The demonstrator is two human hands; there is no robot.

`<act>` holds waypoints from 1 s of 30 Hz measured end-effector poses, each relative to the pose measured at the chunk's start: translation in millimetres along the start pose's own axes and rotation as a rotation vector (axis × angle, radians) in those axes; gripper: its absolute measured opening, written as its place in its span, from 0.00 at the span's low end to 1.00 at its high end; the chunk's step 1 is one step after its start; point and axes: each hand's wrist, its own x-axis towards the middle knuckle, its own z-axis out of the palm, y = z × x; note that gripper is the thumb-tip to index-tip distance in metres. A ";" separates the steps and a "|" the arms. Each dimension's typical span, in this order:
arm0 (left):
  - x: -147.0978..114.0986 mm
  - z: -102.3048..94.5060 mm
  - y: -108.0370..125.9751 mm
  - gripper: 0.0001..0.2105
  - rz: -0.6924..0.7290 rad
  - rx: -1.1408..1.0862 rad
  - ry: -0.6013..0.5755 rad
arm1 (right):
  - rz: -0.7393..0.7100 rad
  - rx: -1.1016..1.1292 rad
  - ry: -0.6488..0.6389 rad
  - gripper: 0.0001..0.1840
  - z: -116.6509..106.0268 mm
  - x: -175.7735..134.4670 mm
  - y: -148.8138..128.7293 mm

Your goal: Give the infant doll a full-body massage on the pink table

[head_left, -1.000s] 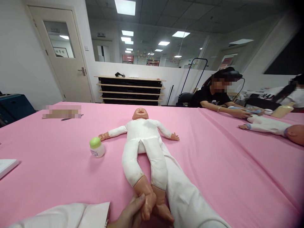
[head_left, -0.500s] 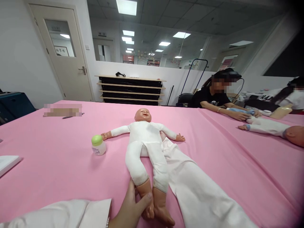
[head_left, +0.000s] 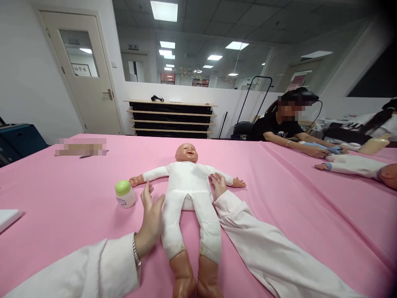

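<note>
A baby doll [head_left: 189,182] with a white cloth body lies on its back on the pink-covered table, arms spread and feet toward me. My left hand [head_left: 150,219] is beside the doll's hip and thigh on the left, fingers apart and holding nothing. On the doll's other side, my right hand [head_left: 219,185] rests by its waist below the arm, with fingers stretched out and partly hidden against the body. A small jar with a green lid [head_left: 125,193] stands left of my left hand, near the doll's hand.
At the right, a person [head_left: 279,124] handles blue cloth [head_left: 322,147] beside another doll [head_left: 356,165]. A white flat object [head_left: 9,219] lies at the left edge. A pen [head_left: 93,154] lies farther back, before a blurred item. Black shelves [head_left: 170,120] stand beyond the table.
My left hand has let go of the doll's leg and moved up beside its hip. My right hand now shows at the doll's waist. The doll's legs lie farther apart.
</note>
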 end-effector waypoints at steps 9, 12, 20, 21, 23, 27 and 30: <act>162.1 100.6 43.3 0.23 0.195 0.257 0.165 | 0.307 -0.261 0.252 0.13 18.4 42.6 -25.3; 201.6 118.9 42.0 0.21 0.096 0.258 0.110 | 0.371 -0.284 0.288 0.14 29.7 45.2 -23.4; 256.1 128.3 33.2 0.17 0.125 0.253 -0.028 | 0.360 -0.180 0.329 0.16 18.8 4.7 13.5; 259.5 129.1 31.1 0.17 0.126 0.253 -0.060 | 0.284 -0.218 0.331 0.18 15.9 2.4 10.6; 263.3 132.0 26.1 0.17 0.130 0.249 -0.121 | 0.030 -0.269 0.323 0.21 11.8 8.9 0.6; 263.0 140.2 16.5 0.17 0.180 0.231 -0.195 | -0.060 -0.127 0.198 0.18 22.3 63.4 -15.0; 261.6 143.4 10.9 0.14 0.230 0.227 -0.218 | 0.140 0.108 0.093 0.19 46.0 106.6 -11.1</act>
